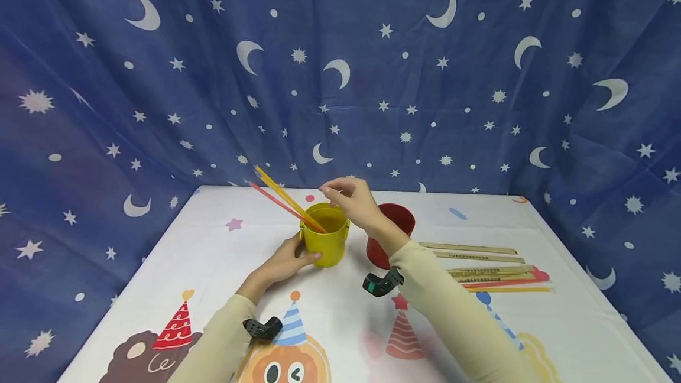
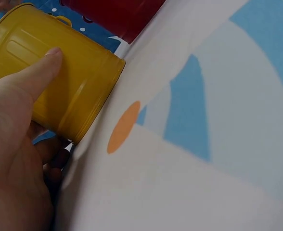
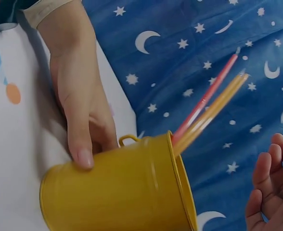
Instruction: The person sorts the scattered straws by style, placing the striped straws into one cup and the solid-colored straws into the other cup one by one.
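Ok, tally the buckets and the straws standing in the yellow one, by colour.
Yellow bucket: 1
Red bucket: 1
Yellow straws: 2
Red straw: 1
Total: 5

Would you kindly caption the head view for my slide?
Left hand holds a yellow bucket of straws; right hand hovers empty above it.

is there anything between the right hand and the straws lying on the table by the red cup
Nothing blocks it outright. The right hand hovers over the yellow bucket; the red cup stands partly between it and the loose straws, so the hand would pass above it.
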`<state>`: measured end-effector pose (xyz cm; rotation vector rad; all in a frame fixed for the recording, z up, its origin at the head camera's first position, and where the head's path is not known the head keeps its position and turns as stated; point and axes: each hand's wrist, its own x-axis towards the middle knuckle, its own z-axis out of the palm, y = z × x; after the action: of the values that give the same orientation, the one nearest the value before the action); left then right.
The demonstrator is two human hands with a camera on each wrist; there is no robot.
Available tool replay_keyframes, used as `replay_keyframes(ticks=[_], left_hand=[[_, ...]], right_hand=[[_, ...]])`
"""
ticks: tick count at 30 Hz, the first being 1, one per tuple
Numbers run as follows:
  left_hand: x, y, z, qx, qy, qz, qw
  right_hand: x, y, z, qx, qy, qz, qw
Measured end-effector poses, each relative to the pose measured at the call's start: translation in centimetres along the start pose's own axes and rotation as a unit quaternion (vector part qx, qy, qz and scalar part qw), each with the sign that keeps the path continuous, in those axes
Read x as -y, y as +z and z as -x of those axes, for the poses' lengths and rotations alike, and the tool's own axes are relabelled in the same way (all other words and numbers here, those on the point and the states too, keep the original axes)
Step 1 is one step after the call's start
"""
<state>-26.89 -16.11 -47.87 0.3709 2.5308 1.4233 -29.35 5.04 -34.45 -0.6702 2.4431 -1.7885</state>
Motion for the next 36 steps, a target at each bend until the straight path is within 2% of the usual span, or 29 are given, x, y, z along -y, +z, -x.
replay_keyframes(ticks=[11,19,28,36], left_hand=[[0.2,-0.2,-0.1,0.001,0.002,-0.005,1.0],[0.1,-0.4,-0.1,0.001,-0.001,-0.005,1.0],[-0.1,-0.1,-0.3,0.002,0.007,0.002,1.0],[0.0,0.1,0.1,-0.004,-0.009,0.0,0.9999]], right_hand=[[-1.1,-3.0,3.7,-0.01,-0.035,0.003,0.999],[-2.0,-4.8,5.5,-0.017,-0.033,-0.005,0.999],[-4.2,-8.7,7.8,-0.048,-0.035,0.013,0.998],[-6.5,-12.7,9.7,-0.065,-0.021,0.049,0.996]])
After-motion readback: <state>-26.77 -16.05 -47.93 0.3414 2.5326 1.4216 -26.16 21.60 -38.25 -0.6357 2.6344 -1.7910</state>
